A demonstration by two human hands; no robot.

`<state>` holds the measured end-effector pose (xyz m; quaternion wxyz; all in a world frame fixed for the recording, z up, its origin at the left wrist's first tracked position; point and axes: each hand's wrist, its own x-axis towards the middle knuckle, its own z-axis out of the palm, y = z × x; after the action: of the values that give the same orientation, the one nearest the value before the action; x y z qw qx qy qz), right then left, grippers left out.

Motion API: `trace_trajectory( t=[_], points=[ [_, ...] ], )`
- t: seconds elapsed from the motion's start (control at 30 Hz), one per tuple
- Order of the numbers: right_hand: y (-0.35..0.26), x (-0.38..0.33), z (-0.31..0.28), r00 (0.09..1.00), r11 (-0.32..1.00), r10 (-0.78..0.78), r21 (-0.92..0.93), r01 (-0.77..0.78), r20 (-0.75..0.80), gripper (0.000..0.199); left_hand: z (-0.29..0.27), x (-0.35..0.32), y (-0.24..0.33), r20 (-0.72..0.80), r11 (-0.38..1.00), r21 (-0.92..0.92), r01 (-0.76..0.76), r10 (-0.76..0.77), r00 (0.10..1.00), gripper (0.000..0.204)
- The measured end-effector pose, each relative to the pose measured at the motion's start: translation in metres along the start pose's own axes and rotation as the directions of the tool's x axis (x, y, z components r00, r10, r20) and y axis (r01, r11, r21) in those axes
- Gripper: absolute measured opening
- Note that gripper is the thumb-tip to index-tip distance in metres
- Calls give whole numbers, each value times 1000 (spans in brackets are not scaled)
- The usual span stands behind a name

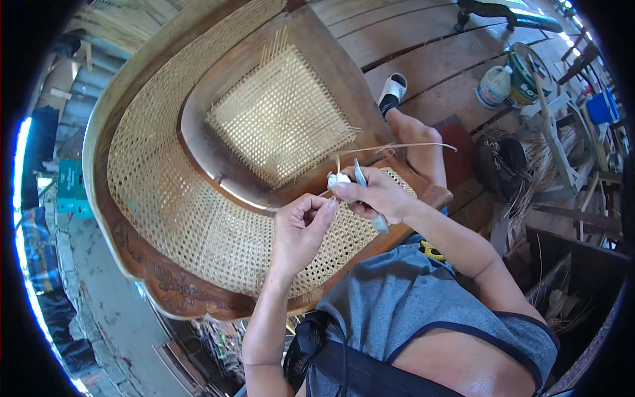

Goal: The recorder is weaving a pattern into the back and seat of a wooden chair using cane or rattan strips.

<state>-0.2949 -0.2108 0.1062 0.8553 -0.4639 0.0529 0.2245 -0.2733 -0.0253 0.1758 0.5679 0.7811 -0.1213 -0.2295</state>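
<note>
Over the curved edge of a wooden chair with woven cane panels, my two hands are close together. My left hand (303, 227) is closed, thumb and forefinger pinching the end of a thin cane strand. My right hand (378, 196) grips a slim grey blade-like tool (359, 172), its far end showing below the fingers. A small white wad (338, 180), perhaps cloth, sits at its fingertips. From there a pale cane strand (417, 145) curves off to the right. Beyond my hands is the seat's cane panel (281, 116), with loose strand ends along its edges.
The chair's curved cane back (172, 205) with its carved wooden frame fills the left. At right on the plank floor stand a plastic jug (495, 86), a green bucket (527, 76) and a bundle of loose strands (522, 175). A foot in a white slipper (394, 87) is beside the seat.
</note>
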Motion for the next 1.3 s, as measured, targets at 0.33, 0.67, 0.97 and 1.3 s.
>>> trace_trajectory(
  t=[0.33,0.67,0.97,1.3],
  points=[
    [-13,26,-1,989,894,-102,427,137,-103,24,-35,-33,-14,-19,988,129,82,-80,997,14],
    [-126,-4,-216,737,807,-363,202,554,-570,17,-117,-50,-76,-200,880,423,215,-140,970,11],
    [-63,-17,-84,777,884,-461,-303,357,-429,22,-2,85,-50,258,665,600,-446,367,894,49],
    [-34,62,-185,850,964,-194,65,258,-490,23,8,104,-86,-72,894,432,-114,160,985,22]
  ],
)
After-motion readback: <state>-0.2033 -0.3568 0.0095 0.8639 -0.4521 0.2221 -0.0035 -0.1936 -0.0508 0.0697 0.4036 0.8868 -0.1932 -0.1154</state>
